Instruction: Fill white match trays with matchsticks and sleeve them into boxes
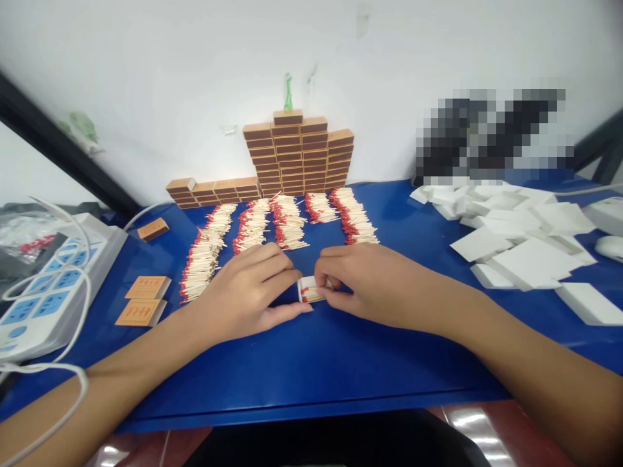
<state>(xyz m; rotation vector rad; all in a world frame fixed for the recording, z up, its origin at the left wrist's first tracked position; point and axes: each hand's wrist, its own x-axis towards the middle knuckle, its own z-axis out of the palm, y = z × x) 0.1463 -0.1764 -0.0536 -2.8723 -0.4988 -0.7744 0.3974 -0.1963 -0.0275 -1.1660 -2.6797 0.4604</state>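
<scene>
A small white matchbox tray (309, 290) with red-tipped matches in it lies on the blue table (311, 363) between my hands. My left hand (250, 288) curls around its left end, thumb and fingers pinching it. The fingers of my right hand (363, 279) are closed on its right end. Just beyond my hands lie several rows of loose red-tipped matches (287, 224).
A stack of brown matchboxes (298, 155) stands against the white wall, with a lower row (214, 191) to its left. Flat brown sleeves (143, 301) lie at left near a white power strip (48, 288) and cables. White trays (520, 243) are piled at right.
</scene>
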